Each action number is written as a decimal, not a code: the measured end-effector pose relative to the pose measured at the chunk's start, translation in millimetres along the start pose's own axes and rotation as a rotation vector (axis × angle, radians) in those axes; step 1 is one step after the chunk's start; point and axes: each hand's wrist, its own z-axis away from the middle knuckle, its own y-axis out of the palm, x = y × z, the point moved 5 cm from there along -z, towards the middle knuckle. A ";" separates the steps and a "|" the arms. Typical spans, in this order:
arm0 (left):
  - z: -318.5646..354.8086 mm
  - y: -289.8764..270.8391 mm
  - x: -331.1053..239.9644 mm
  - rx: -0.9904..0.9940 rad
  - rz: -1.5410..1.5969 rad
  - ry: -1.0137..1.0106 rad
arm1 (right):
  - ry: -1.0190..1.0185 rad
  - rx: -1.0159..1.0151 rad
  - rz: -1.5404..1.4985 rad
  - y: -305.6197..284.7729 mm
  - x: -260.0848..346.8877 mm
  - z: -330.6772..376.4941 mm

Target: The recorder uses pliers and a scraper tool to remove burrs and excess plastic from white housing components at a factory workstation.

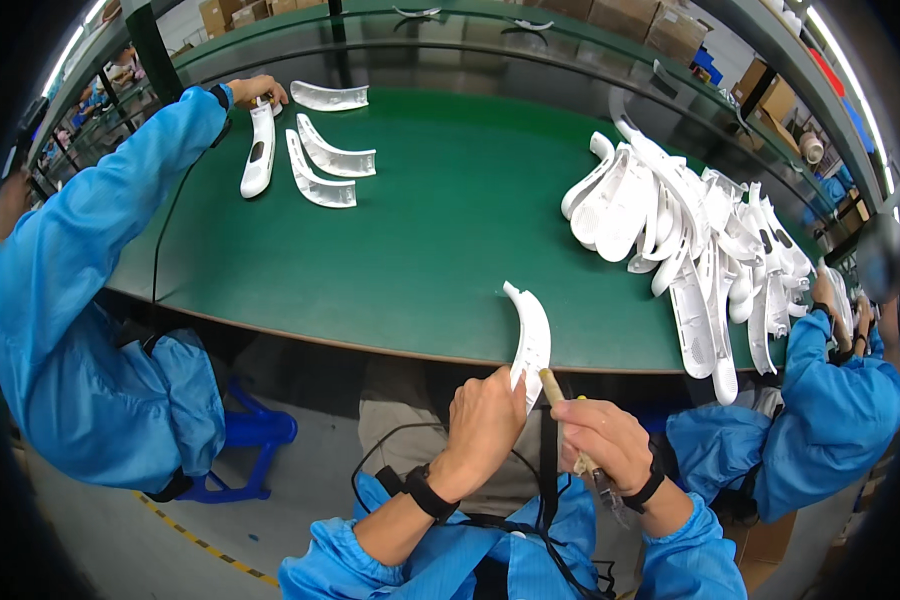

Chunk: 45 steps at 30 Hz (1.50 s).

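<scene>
My left hand [486, 422] is closed on the lower end of a curved white plastic shell [533, 335]. The shell stands tilted at the table's near edge, its narrow tip pointing up and away from me. In my right hand [610, 440] is a slim stick-like tool [551, 386] with a tan, wrapped-looking end. Its tip meets or nearly meets the shell's right side, just above my left fingers; actual contact is hard to tell. Clear plastic hangs below my right palm. Dark wristbands circle both wrists.
A large heap of white shells [620, 200] covers the green table's [440, 220] right side, some overhanging the near edge. At far left, a co-worker's hand [258, 90] touches a white part [259, 160] near several loose shells [332, 160]. Another blue-sleeved person [820, 420] sits right. Black cables [490, 520] cross my lap.
</scene>
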 end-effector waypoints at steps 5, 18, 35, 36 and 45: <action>-1.3 -0.5 -2.9 -0.027 0.064 0.020 | 0.146 0.136 0.017 15.7 -25.5 5.4; -2.4 -4.0 -5.1 -0.039 0.105 0.040 | 0.202 0.035 -0.096 16.9 -32.3 6.1; 4.2 -6.6 1.0 -0.047 0.122 -0.027 | 0.242 -0.122 -0.115 7.6 -12.9 0.3; -2.2 -5.4 -2.8 -0.046 0.122 -0.025 | 0.182 -0.201 -0.150 -2.8 -10.7 -3.2; 1.7 -0.5 1.9 -0.062 0.104 0.037 | 0.288 -0.149 -0.152 12.3 -28.2 5.4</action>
